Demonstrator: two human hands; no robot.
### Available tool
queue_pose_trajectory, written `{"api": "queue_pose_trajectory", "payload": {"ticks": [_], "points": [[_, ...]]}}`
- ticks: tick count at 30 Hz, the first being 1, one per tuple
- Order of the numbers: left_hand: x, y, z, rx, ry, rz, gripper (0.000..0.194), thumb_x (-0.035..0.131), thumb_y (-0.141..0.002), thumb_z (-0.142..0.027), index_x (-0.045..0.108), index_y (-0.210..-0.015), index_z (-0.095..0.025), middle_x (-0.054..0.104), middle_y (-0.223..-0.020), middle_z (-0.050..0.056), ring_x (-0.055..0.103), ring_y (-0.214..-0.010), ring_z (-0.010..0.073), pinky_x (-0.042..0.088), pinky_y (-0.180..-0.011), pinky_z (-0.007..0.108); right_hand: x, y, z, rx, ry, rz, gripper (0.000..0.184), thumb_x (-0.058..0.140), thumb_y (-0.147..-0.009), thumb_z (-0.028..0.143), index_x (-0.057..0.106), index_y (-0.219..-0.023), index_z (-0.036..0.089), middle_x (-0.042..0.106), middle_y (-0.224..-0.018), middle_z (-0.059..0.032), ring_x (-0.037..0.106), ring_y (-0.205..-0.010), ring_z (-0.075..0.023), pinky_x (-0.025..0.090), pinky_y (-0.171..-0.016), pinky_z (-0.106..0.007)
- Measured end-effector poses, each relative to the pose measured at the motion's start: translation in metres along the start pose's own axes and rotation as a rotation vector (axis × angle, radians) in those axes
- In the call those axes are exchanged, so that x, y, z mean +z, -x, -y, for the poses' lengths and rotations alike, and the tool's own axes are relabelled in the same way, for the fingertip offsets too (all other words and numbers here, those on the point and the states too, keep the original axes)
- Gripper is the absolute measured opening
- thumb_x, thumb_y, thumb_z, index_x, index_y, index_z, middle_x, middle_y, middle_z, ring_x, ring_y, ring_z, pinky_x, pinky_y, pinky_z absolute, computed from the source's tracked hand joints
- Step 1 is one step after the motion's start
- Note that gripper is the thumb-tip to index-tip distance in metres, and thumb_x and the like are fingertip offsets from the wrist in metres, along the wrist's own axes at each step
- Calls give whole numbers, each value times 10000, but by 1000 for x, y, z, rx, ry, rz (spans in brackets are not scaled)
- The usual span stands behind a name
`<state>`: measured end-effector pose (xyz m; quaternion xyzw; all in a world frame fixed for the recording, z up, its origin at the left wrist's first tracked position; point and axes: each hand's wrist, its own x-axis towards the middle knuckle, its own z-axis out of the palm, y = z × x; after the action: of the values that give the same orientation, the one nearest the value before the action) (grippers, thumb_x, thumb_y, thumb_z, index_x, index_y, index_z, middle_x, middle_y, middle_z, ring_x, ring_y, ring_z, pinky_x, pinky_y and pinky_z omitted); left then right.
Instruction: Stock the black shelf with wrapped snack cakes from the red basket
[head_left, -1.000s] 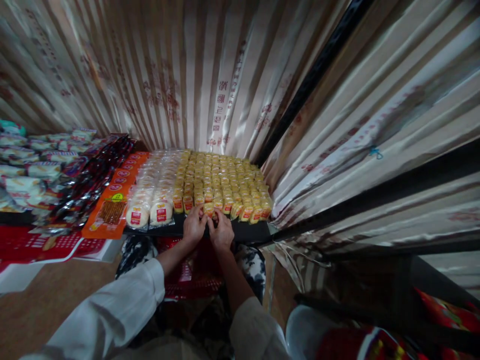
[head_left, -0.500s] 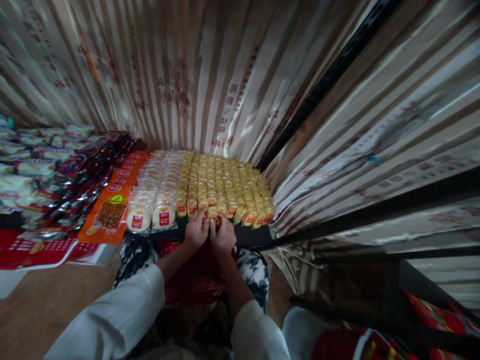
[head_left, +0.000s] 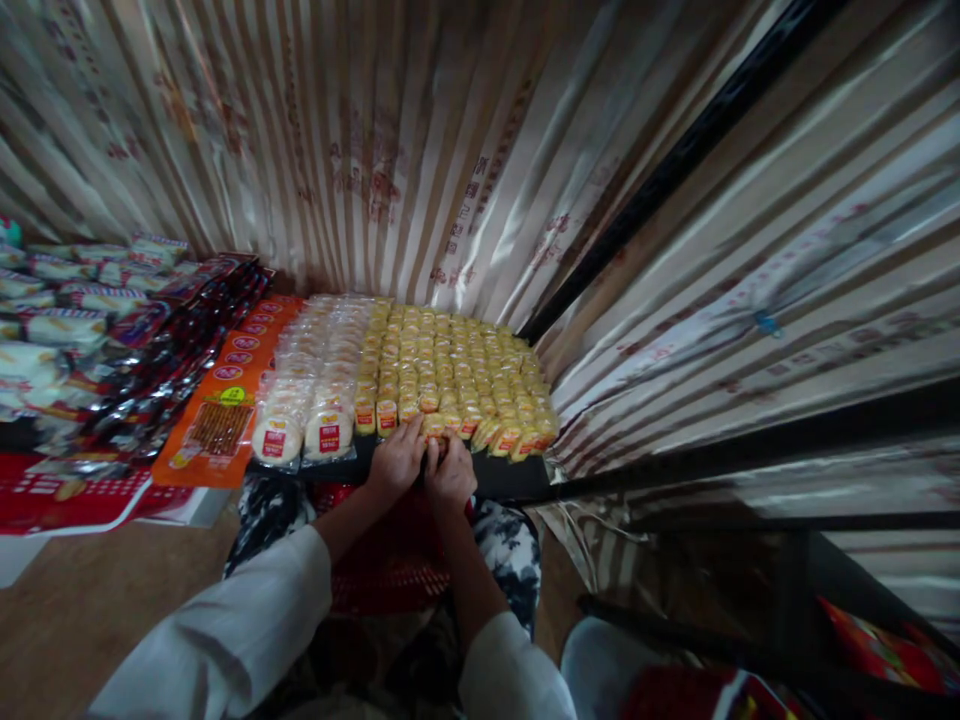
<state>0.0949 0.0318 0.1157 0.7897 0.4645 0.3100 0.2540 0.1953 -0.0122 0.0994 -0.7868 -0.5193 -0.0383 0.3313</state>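
Note:
Small yellow wrapped cakes (head_left: 465, 365) stand in tight rows on a dark shelf (head_left: 517, 478). At the front edge of these rows, my left hand (head_left: 397, 465) and my right hand (head_left: 451, 478) come together with bent fingers. Between their fingertips is one yellow wrapped cake (head_left: 433, 427), pressed against the front of a row. My thumbs are close together and partly hide its lower side. Left of the yellow rows are two rows of clear-wrapped round white cakes (head_left: 330, 432).
An orange snack packet (head_left: 214, 425), dark shiny packets (head_left: 176, 360) and white packets (head_left: 67, 325) lie farther left. A striped plastic sheet (head_left: 420, 150) hangs behind, crossed by a black pole (head_left: 637, 210). Below the shelf sits a red basket (head_left: 390, 580).
My hands have shifted slightly, and the cake between them has moved from in front of the row up against it. My view has turned a little.

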Motion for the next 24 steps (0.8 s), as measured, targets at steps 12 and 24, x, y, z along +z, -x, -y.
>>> {"api": "queue_pose_trajectory", "payload": {"ticks": [12, 24], "points": [[-12, -4, 14, 26, -114, 21, 380, 387, -909, -341, 523, -1227, -183, 620, -1160, 94, 581, -1048, 205, 436, -924, 284, 2, -1, 0, 22, 2, 5, 338, 379, -905, 461, 574, -906, 185, 619, -759, -63, 549, -756, -202, 387, -688, -298], [-12, -7, 11, 38, -320, 18, 381, 348, -922, -378, 564, -1187, -209, 649, -1042, 93, 609, -879, 194, 444, -763, 241, 0, -1, 1, 75, -24, -8, 375, 398, -880, 535, 554, -872, 193, 627, -734, -40, 559, -734, -189, 382, -662, -273]]}}
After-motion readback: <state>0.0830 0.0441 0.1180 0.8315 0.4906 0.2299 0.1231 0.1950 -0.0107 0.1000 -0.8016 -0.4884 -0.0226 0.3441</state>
